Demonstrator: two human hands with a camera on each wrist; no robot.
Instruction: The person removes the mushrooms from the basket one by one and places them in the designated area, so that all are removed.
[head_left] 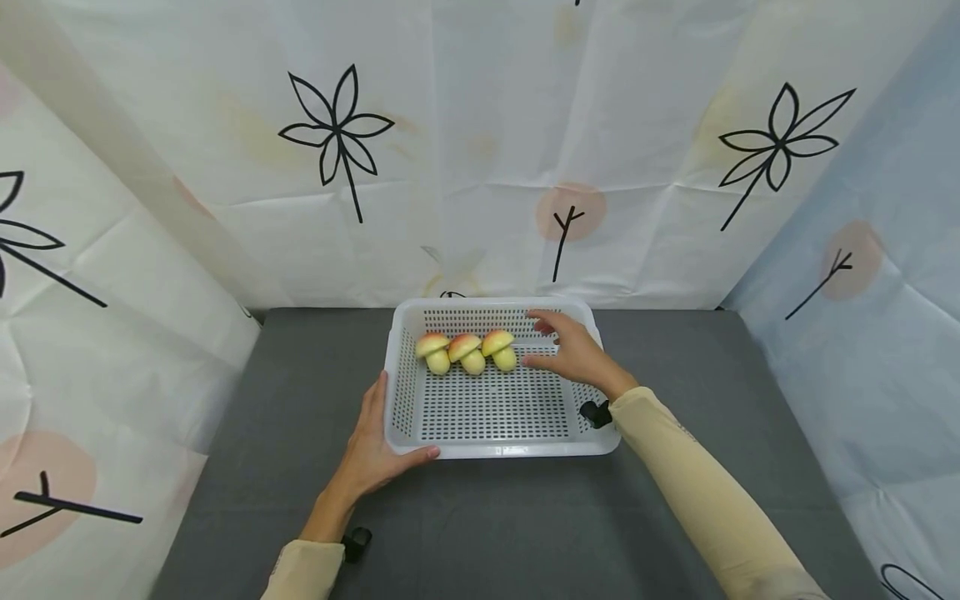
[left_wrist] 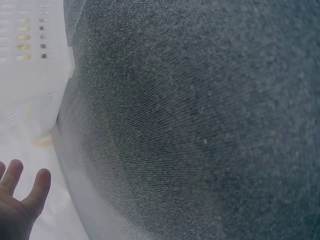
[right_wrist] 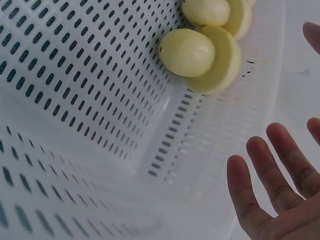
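Observation:
A white perforated plastic basket [head_left: 491,412] sits on the grey table. Inside, along its back part, three toy mushrooms stand in a row: a left one [head_left: 432,352], a middle one [head_left: 467,353] and a right one [head_left: 500,349]. Each has a pale yellow stem and a yellow cap tinged red. My left hand [head_left: 372,450] is at the basket's front left corner, thumb along the front rim, straight fingers beside the left side. Over the basket's right part, my right hand [head_left: 573,354] is spread beside the right mushroom [right_wrist: 186,52], holding nothing.
White cloth [head_left: 480,150] with black leaf drawings hangs behind the table and on both sides. The grey tabletop [head_left: 480,525] extends in front of the basket. A small black device is strapped at each wrist, the right one [head_left: 595,414] overlapping the basket's right side.

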